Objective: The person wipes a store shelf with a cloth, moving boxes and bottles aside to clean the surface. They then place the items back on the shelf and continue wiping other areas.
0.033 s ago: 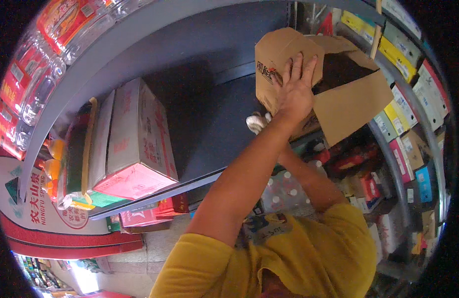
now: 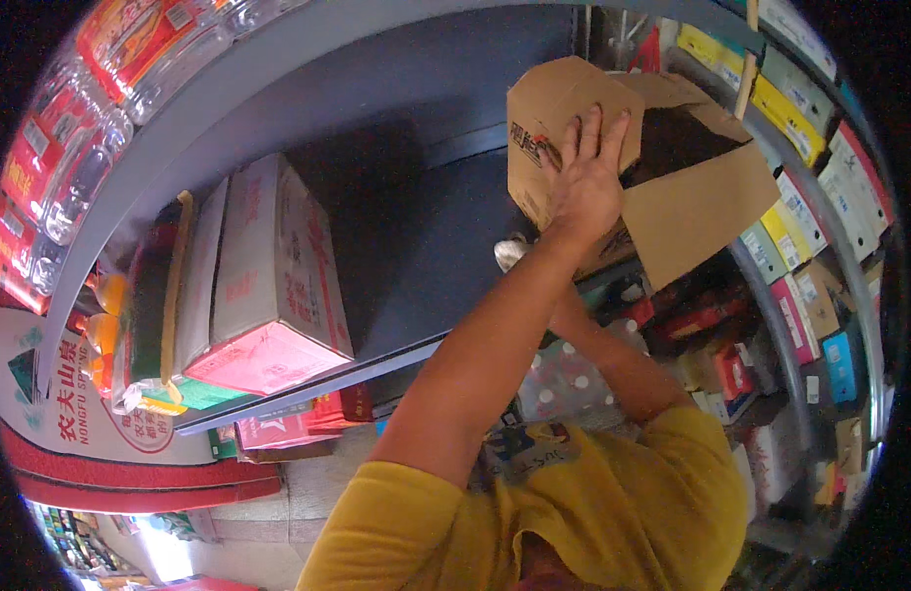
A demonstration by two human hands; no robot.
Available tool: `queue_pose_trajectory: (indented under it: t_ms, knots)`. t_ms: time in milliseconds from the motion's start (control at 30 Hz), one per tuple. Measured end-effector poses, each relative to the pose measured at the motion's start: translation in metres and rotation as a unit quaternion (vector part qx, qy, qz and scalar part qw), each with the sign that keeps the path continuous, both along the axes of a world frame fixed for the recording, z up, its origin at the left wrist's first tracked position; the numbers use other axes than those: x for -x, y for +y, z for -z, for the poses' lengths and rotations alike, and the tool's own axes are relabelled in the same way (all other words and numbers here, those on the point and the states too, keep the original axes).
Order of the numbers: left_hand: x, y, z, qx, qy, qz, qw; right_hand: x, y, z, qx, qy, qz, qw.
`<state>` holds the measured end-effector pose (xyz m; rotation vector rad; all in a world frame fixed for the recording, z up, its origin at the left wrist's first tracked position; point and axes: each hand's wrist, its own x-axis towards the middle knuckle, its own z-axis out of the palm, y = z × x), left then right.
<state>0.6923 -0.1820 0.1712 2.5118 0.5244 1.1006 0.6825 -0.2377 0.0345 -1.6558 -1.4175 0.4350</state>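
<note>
My left hand (image 2: 586, 187) lies flat with spread fingers on a flap of an open brown cardboard box (image 2: 707, 212), which stands tilted at the right end of a dark shelf (image 2: 416, 227). The hand is open and presses against the cardboard. My right forearm (image 2: 623, 355) passes beneath the left one, so the right hand is mostly hidden. A crumpled white cloth (image 2: 510, 253) pokes out beyond the left forearm, at the right hand, beside the box's lower corner. The fingers on the cloth are out of sight.
A closed grey-white carton (image 2: 268, 266) with a pink end stands on the shelf's left part, beside orange-capped bottles (image 2: 104, 335). Large clear bottles (image 2: 76, 167) with red labels fill the far left. Rows of boxes (image 2: 790, 108) stand on the right-hand rack.
The white cloth has shifted slightly nearer and rightward, and less of it shows beside my left forearm. My left hand and the box stay in place.
</note>
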Motion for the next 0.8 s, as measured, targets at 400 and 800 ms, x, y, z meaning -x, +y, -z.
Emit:
queue_pose_trajectory:
  t_ms: [400,800]
  knots:
    - [-0.004,-0.002,0.002,-0.033,-0.036,-0.033,0.998,-0.001,0.127,0.052,-0.157,-0.401,0.092,0.898]
    - [-0.001,0.004,-0.001,-0.021,-0.007,0.022,1.0,-0.101,0.304,0.052,-0.065,-0.222,0.384,0.894]
